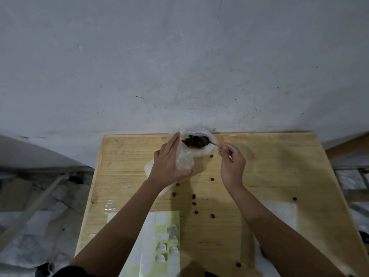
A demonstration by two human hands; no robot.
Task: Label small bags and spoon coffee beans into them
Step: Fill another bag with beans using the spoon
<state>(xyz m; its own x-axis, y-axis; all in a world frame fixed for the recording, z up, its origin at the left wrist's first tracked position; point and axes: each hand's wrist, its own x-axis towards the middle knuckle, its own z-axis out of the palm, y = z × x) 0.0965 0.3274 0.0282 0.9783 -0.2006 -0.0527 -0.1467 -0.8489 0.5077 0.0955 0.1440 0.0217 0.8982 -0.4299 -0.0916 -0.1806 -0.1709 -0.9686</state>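
A big clear plastic bag (205, 150) of dark coffee beans (192, 142) stands open at the far edge of the wooden table (269, 172). My right hand (232, 164) pinches the handle of a metal spoon (207, 141), whose bowl lies in the beans inside that bag. My left hand (169, 162) holds a small clear bag (184, 160) upright, right beside the big bag's mouth. A pale green label sheet (165, 242) with several handwritten white stickers lies at the near edge under my left forearm.
Several loose beans (194, 196) are scattered over the middle and right of the table. White bags lie flat under my left wrist (163, 191) and at the right (281, 210). A grey wall rises just behind the table. Cluttered floor shows on both sides.
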